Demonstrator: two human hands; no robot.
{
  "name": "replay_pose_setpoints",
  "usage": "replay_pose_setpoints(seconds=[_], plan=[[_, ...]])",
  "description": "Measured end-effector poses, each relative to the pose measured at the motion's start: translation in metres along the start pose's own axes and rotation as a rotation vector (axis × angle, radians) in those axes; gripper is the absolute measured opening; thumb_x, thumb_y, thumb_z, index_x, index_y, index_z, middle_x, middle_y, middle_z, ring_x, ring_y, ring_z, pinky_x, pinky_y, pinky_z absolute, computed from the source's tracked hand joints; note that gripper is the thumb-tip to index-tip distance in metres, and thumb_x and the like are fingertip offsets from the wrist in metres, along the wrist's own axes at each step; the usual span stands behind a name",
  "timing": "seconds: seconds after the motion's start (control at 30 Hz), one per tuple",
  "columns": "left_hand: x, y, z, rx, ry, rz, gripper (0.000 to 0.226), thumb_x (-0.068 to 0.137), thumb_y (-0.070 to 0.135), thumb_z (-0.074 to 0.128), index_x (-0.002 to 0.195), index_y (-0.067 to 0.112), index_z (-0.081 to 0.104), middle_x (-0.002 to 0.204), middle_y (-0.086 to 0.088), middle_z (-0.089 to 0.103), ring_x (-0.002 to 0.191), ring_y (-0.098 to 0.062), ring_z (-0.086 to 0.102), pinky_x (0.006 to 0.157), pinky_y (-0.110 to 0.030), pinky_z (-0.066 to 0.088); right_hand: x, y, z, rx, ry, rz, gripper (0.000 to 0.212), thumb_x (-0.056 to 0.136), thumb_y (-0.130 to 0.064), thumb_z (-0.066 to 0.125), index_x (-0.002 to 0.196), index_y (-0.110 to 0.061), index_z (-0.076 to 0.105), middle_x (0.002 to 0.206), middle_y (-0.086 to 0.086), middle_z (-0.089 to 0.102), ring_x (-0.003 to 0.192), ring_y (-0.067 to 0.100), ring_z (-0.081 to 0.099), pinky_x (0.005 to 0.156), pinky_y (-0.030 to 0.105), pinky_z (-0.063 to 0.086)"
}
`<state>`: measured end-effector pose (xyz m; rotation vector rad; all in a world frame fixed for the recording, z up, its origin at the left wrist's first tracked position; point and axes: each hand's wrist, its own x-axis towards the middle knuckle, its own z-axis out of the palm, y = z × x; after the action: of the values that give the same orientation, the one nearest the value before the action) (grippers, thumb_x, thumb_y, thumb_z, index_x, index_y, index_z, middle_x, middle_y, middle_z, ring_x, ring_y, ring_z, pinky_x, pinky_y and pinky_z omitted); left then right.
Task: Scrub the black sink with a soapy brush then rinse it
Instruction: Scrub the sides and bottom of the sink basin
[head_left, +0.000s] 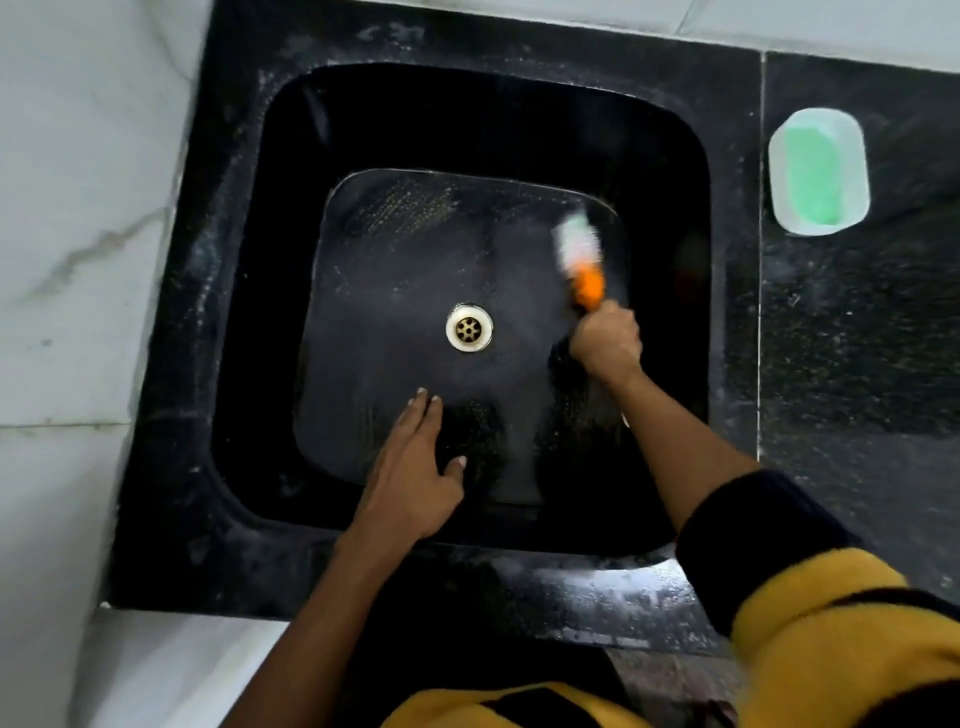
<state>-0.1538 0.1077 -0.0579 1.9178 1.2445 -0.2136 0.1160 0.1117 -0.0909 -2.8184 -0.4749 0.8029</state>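
Sink (244, 291): set in the bench (857, 332), with a wall to its left.
Drain (469, 328): in the middle of the sink floor.
Brush (581, 254): in the sink, right of the drain, held by the right hand (607, 343).
Left hand (413, 467): over the near part of the sink.
Soap dish (819, 171): on the bench, right of the sink.

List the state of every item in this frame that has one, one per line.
sink: black, scuffed, no standing water
drain: open, unplugged
brush: gripped, blurred, bristles against the basin floor
right hand: grips the brush
left hand: fingers straight, holds nothing
soap dish: holds a green bar
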Motion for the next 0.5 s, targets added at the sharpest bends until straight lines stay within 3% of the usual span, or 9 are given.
replay_pose_setpoints(seconds=[0.07, 0.2, 0.27, 0.37, 0.5], plan=[[-0.001, 0.001, 0.000, 0.006, -0.001, -0.003, 0.079, 0.094, 0.029, 0.061, 0.158, 0.014, 0.018, 0.167, 0.002, 0.006, 0.152, -0.013, 0.006, 0.121, -0.023, 0.006, 0.013, 0.002, -0.007, 0.028, 0.009, 0.112, 0.034, 0.094, -0.019, 0.050, 0.125, -0.007, 0.055, 0.131, 0.016, 0.055, 0.121, 0.034, 0.054, 0.097, 0.040, 0.046], [-0.001, 0.007, -0.001, 0.022, -0.019, 0.010, 0.079, 0.094, 0.030, 0.060, 0.158, 0.014, 0.016, 0.167, 0.001, 0.006, 0.152, -0.013, 0.005, 0.122, -0.026, 0.007, -0.024, -0.002, 0.022, -0.101, -0.122, -0.144, 0.033, 0.097, -0.015, 0.039, 0.125, -0.005, 0.054, 0.129, 0.019, 0.054, 0.120, 0.036, 0.054, 0.097, 0.041, 0.045], [-0.002, 0.008, -0.002, 0.034, -0.029, 0.015, 0.080, 0.094, 0.031, 0.060, 0.158, 0.014, 0.016, 0.167, 0.000, 0.006, 0.152, -0.014, 0.006, 0.123, -0.028, 0.009, -0.020, 0.011, 0.017, -0.083, -0.113, -0.066, 0.034, 0.094, -0.014, 0.044, 0.125, -0.003, 0.053, 0.130, 0.021, 0.053, 0.122, 0.038, 0.052, 0.099, 0.041, 0.044], [-0.003, 0.009, -0.004, 0.020, -0.018, 0.006, 0.080, 0.094, 0.030, 0.060, 0.158, 0.013, 0.016, 0.167, -0.001, 0.007, 0.153, -0.014, 0.006, 0.123, -0.028, 0.009, -0.008, 0.037, 0.012, 0.113, -0.057, 0.192, 0.036, 0.090, -0.011, 0.054, 0.123, 0.001, 0.054, 0.130, 0.023, 0.055, 0.122, 0.038, 0.052, 0.100, 0.037, 0.042], [-0.003, 0.010, -0.004, 0.030, -0.043, 0.009, 0.081, 0.094, 0.031, 0.059, 0.159, 0.014, 0.013, 0.167, -0.001, 0.005, 0.153, -0.014, 0.004, 0.123, -0.028, 0.008, -0.064, 0.034, 0.050, 0.126, -0.255, 0.090, 0.036, 0.090, -0.014, 0.052, 0.123, 0.000, 0.055, 0.128, 0.025, 0.055, 0.121, 0.039, 0.053, 0.098, 0.039, 0.044]])
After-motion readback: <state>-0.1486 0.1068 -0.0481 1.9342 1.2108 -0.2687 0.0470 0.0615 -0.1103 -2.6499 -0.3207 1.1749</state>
